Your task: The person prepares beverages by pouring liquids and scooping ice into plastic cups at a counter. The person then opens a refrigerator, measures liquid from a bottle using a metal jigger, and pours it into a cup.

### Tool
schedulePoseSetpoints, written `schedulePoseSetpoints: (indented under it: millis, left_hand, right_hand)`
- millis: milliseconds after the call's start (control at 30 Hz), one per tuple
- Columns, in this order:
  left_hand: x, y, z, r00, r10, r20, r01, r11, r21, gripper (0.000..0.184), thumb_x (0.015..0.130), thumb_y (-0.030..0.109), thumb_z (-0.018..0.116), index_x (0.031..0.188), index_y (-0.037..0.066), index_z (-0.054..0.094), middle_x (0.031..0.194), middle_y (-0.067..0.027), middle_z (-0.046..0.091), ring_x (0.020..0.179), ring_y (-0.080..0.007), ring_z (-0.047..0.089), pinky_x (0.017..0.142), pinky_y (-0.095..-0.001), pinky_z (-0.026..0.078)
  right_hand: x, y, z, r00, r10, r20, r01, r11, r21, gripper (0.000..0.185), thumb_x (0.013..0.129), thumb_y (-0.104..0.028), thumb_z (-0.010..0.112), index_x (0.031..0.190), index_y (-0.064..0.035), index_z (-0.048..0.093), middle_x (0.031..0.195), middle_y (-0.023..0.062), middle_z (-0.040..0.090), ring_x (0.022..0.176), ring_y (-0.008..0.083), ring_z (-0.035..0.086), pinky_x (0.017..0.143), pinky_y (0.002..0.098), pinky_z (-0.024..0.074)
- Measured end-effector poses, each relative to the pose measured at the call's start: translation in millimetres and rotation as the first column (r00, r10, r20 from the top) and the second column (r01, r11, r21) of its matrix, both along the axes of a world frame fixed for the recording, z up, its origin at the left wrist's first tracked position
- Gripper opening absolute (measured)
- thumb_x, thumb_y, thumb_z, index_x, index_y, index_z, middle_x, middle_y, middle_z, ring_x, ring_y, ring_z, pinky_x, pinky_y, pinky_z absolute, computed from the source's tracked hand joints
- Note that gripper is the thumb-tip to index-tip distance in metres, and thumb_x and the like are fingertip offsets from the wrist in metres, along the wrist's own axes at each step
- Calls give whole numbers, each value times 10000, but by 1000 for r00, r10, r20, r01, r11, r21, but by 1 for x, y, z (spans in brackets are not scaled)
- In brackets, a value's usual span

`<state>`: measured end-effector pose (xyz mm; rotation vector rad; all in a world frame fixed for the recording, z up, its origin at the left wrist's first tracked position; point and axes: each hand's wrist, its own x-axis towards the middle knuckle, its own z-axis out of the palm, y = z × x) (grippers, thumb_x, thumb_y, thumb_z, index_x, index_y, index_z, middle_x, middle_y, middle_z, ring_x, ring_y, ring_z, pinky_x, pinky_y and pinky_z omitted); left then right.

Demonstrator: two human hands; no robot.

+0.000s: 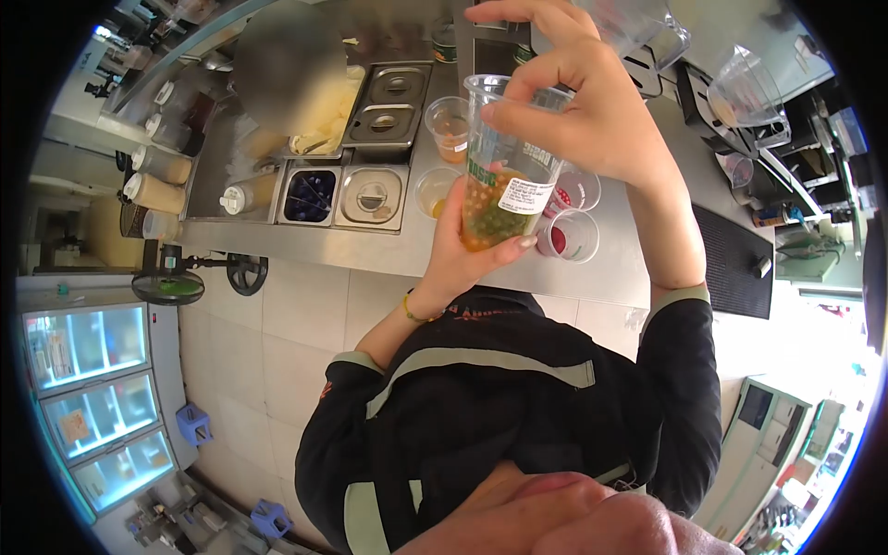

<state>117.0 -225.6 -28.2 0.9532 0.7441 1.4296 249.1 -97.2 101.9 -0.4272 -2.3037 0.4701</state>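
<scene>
Black cloth nearest, a top (518,407) with a pale green-edged strap, and orange lettering upside down across the chest, too partial to read. Just beyond, a clear plastic cup (509,171), raised over the near edge of the table and tilted slightly. Around its lower part, the fingers of the left hand (467,254), closed and holding firmly. At its rim, the right hand (583,102), thumb and forefinger bent narrowly into a loop, other fingers lifted; impossible to tell whether gripping the rim or merely hovering.

Inside the cup, as far along as can be seen: orange and pale round pieces to one side, green ones to the other, all in the lower part. Upper part seemingly unfilled; top open, no lid on.

On the cup wall, green capitals, apparently ending in "ASIC", plus pale print too broken to make out. On the white label (526,196), several lines of small dark type, unreadable.

Behind and beside, on the steel table (338,251), small clear cups: one with orange-brown contents (448,129) and a white sticker, one with yellow (435,191), two with red (580,191) (569,237). Farther left, lidded steel pans (372,196), an open pan of dark pieces (308,196), pale yellow food (328,116) in a tray. Far off, glass-fronted cabinets (97,347), brightly lit.
</scene>
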Motion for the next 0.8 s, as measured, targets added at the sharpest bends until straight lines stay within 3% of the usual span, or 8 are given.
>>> schedulePoseSetpoints:
  millis: [167, 267, 300, 400, 533, 633, 667, 800]
  left_hand:
    - [-6, 2, -8, 998, 60, -11, -60, 998, -12, 926, 688, 79, 830, 1423, 2, 272, 1326, -116, 455, 1208, -202, 503, 961, -360, 473]
    - [-32, 3, -33, 895, 201, -398, -104, 962, 251, 1086, 614, 162, 897, 1464, 30, 234, 1417, -154, 369, 1253, -253, 471, 956, -398, 470]
    - [-46, -6, -25, 865, 171, -471, -127, 984, 123, 1194, 534, 219, 936, 1482, 70, 227, 1490, -166, 277, 1271, -300, 449, 949, -418, 470]
    - [-111, -19, -27, 751, 348, -560, -257, 937, 238, 1141, 553, 210, 920, 1474, 98, 256, 1510, -153, 267, 1251, -311, 466, 944, -413, 475]
    - [-220, -41, -32, 624, 466, -628, -424, 876, 229, 818, 698, 143, 818, 1394, 85, 391, 1518, -146, 278, 1222, -282, 494, 948, -382, 474]
    - [-284, -46, -30, 662, 487, -571, -498, 854, 150, 634, 757, 84, 761, 1322, 53, 474, 1443, -150, 409, 1172, -252, 528, 950, -363, 465]
    - [-302, -45, -32, 678, 478, -558, -511, 853, 109, 583, 774, 73, 744, 1300, 41, 495, 1408, -151, 455, 1156, -241, 538, 949, -358, 462]
    - [-363, -29, -41, 733, 354, -581, -377, 922, 86, 489, 818, 45, 686, 1277, 32, 519, 1388, -146, 480, 1149, -226, 540, 962, -350, 447]
  right_hand:
    - [-2, 1, 4, 1000, 6, 27, -8, 995, 97, 86, 714, -159, 724, 696, -77, 706, 1318, 139, 532, 1296, 401, 379, 1064, 504, 290]
    - [1, -14, -5, 999, 40, 12, -40, 998, 48, 116, 616, -128, 769, 588, -81, 666, 1269, 118, 581, 1291, 410, 386, 1092, 548, 230]
    - [6, -23, -13, 998, 60, 30, -61, 997, 36, 97, 605, -122, 771, 603, -88, 681, 1244, 121, 592, 1283, 415, 399, 1082, 542, 244]
    - [22, -59, -46, 979, -48, 198, 45, 999, 20, 101, 611, -100, 791, 614, -97, 690, 1249, 88, 594, 1329, 394, 352, 1008, 473, 251]
    - [7, -97, -104, 882, -315, 350, 327, 945, 27, 91, 652, -129, 784, 638, -90, 703, 1321, 49, 550, 1369, 365, 295, 1018, 498, 206]
    - [-18, -126, -154, 683, -533, 499, 611, 792, 11, 85, 721, -160, 754, 670, -96, 728, 1429, -18, 462, 1409, 320, 231, 1024, 533, 169]
    - [-22, -131, -173, 624, -569, 536, 673, 740, 1, 72, 720, -204, 764, 703, -135, 750, 1460, -13, 440, 1417, 376, 192, 1035, 552, 139]
    - [-41, -156, -237, 445, -749, 490, 828, 553, 93, 29, 715, -193, 766, 714, -167, 751, 1505, -75, 358, 1418, 326, 189, 1006, 585, 152]
